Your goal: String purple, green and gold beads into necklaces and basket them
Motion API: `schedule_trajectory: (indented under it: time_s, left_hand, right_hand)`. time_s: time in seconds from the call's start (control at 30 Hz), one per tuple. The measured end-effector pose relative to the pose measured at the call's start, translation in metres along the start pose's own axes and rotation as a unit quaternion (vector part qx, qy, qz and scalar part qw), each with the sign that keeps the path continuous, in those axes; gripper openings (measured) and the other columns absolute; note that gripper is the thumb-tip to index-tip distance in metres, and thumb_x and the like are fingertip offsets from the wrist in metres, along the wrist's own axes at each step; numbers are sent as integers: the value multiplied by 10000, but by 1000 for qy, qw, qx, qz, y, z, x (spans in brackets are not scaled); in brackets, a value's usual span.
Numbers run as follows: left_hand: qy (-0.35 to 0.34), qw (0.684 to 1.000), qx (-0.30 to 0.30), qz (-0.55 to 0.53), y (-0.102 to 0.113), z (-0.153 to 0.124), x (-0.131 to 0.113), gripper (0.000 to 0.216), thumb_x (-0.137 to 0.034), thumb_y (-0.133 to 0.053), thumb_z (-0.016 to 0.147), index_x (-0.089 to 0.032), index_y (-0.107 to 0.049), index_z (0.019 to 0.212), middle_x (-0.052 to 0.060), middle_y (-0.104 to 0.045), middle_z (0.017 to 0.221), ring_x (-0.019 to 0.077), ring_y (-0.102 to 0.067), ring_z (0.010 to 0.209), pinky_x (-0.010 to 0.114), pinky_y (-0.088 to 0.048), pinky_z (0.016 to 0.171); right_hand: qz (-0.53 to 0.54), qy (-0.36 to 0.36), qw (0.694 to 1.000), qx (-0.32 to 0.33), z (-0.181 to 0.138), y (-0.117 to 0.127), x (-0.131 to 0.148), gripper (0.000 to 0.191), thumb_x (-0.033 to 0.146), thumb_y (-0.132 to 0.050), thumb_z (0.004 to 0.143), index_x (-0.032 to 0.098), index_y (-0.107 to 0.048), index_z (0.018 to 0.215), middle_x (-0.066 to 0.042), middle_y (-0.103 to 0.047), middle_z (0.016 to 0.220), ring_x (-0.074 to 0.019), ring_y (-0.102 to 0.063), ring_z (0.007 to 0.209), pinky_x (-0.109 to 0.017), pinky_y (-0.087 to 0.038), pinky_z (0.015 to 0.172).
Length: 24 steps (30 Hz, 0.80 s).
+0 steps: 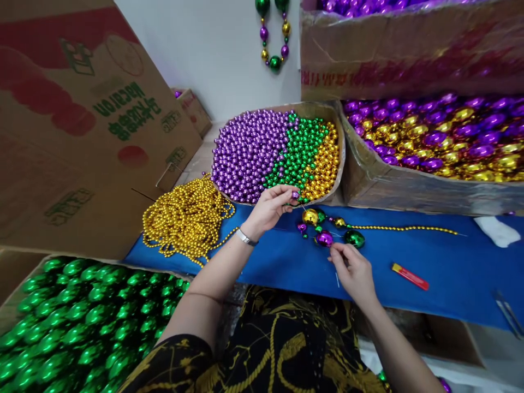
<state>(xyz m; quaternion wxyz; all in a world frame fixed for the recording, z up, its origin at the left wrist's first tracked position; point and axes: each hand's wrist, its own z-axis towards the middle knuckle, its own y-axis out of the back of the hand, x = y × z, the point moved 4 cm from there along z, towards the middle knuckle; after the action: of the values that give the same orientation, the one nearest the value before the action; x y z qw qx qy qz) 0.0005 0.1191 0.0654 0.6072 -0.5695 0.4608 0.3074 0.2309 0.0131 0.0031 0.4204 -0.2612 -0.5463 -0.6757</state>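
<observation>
My left hand (268,210) pinches a small purple bead (295,195) between thumb and fingertips, just over the front edge of the box of small beads. My right hand (355,273) is closed, its thumb and fingertips pinching a thin white string (337,279) whose end hangs below. Right above those fingertips, a large purple bead (324,239) lies in a loose loop with a large gold bead (310,217), a large green bead (354,238) and several smaller ones. From this loop a row of tiny gold beads (405,228) runs right across the blue cloth (286,273).
The cardboard box (341,164) behind holds small purple, green and gold beads. Gold bead strands (184,218) are heaped to the left. Large green beads (82,327) fill a box at lower left. A red-and-yellow cutter (410,277) and tweezers (507,311) lie right.
</observation>
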Motion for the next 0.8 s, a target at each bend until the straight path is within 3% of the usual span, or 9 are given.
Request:
schedule_trajectory:
  time_s: [0.37, 0.5, 0.6, 0.73, 0.8]
  left_hand:
    - [17, 1000, 9, 24, -6, -7, 10, 240, -343, -753, 788, -173, -723, 955, 43, -697, 898, 89, -639, 752, 179, -481, 584]
    - [-39, 989, 15, 139, -5, -10, 3, 262, -371, -730, 813, -173, -725, 985, 58, -715, 942, 90, -630, 757, 189, -493, 609]
    - [-79, 965, 46, 246, -10, -14, 5, 258, -355, -731, 821, -165, -724, 995, 61, -729, 945, 100, -644, 796, 217, -519, 700]
    - [-98, 945, 81, 302, -21, -22, 20, 219, -345, -729, 823, -139, -723, 899, 77, -737, 890, 134, -671, 797, 262, -532, 733]
    - [-124, 931, 93, 330, -28, -29, 23, 193, -332, -719, 834, -141, -730, 859, 88, -744, 910, 154, -686, 840, 277, -534, 755]
  right_hand:
    - [-13, -1, 1000, -3, -1, 3, 3, 211, 379, -490, 982, 224, -631, 959, -32, -657, 835, -160, -711, 694, -258, -549, 647]
    - [-28, -4, 999, -16, 0, 5, 1, 234, 403, -505, 968, 221, -653, 964, -49, -687, 857, -175, -717, 705, -286, -570, 685]
    - [7, -50, 998, -25, -4, -2, -12, 277, 419, -516, 957, 226, -635, 1116, -60, -713, 934, -192, -734, 803, -311, -595, 756]
    - [111, -129, 985, 25, -14, -20, -41, 379, 426, -467, 967, 207, -521, 1272, -79, -724, 998, -193, -746, 843, -316, -618, 727]
    - [71, -128, 988, 51, -18, -20, -48, 374, 401, -470, 956, 202, -528, 1268, -84, -729, 1021, -184, -742, 766, -307, -612, 672]
